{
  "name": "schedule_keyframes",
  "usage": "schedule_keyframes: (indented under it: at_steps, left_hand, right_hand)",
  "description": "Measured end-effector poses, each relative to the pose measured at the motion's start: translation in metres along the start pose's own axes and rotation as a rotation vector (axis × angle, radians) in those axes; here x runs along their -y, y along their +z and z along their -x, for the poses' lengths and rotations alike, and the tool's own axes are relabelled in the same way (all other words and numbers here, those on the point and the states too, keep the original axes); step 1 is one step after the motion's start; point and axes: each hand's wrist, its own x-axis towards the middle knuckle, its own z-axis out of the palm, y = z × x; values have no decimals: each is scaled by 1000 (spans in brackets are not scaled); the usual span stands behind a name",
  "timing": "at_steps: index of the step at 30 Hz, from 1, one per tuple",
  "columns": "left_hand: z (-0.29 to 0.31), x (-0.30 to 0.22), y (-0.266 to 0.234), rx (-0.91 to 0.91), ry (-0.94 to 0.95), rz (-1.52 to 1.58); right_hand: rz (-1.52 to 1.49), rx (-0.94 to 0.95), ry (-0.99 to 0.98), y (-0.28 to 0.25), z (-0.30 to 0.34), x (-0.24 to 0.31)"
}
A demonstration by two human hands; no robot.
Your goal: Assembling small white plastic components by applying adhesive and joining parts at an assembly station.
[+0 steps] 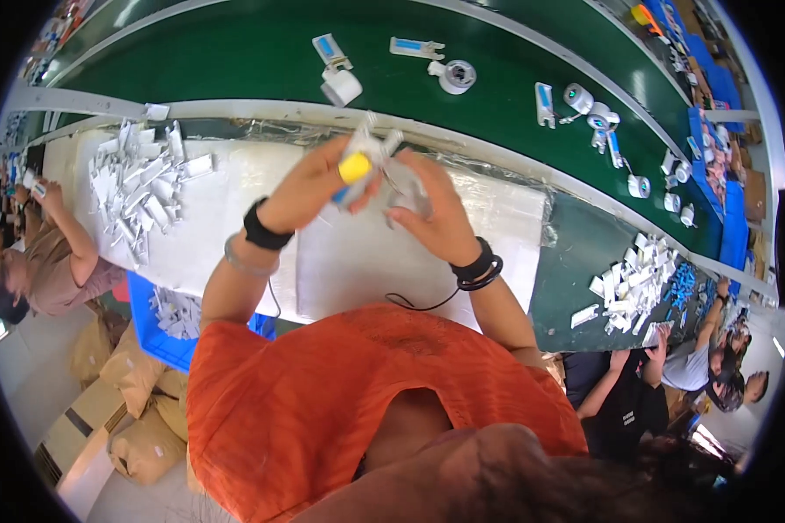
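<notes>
My left hand [310, 187] is closed round a white plastic bracket [371, 144] with a blue strip, held above the worktop. Something yellow [354, 166], seemingly a cover, sits at the tip of my left thumb. My right hand [436, 209] curls round a whitish rounded part [410, 190] close beside the bracket. Motion blurs both pieces, and I cannot tell whether they are joined. A black band circles each wrist, with a thin dark cord [423, 305] hanging from the right one.
Ahead, a green conveyor belt [235, 52] carries several white round units with blue-striped pieces. A heap of white parts [144, 187] lies left, another [637, 283] right. A blue crate [161, 340] stands below left, near brown sacks [144, 444]. Other people work at both sides.
</notes>
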Motion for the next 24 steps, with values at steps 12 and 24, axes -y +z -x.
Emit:
schedule_keyframes:
  at_steps: [12,24]
  left_hand:
    - [14,26,42,-51,-12,-428]
    - [10,62,76,-72,-87,-48]
  right_hand:
    - [2,147,255,-33,55,10]
    - [68,-121,-79,-42,63,14]
